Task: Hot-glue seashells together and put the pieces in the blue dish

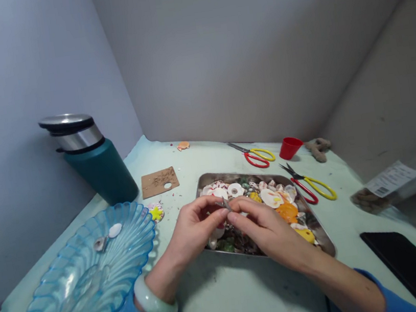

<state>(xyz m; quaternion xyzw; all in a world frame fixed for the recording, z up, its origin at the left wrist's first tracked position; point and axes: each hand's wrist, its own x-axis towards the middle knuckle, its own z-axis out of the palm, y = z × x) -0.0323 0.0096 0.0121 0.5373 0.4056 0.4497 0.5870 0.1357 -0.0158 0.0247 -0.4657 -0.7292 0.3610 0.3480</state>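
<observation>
A small greyish piece (225,204), too small to make out well, is pinched between the fingertips of my left hand (196,224) and my right hand (266,225). Both hands are closed and nearly touch each other above the front part of a metal tray (326,242). Shells, stones and coloured pieces fill the tray, among them an orange shell (287,212), a yellow piece (306,235) and a white round piece with a hole (235,190). My hands hide part of the contents.
A blue scalloped dish (90,281) with two shells lies left, before a teal bottle (102,171). Brown card (150,184) lies behind. Two scissors (256,157), (306,182), a red cup (290,148), a plastic container (397,178) and a black flat object (413,266) are right.
</observation>
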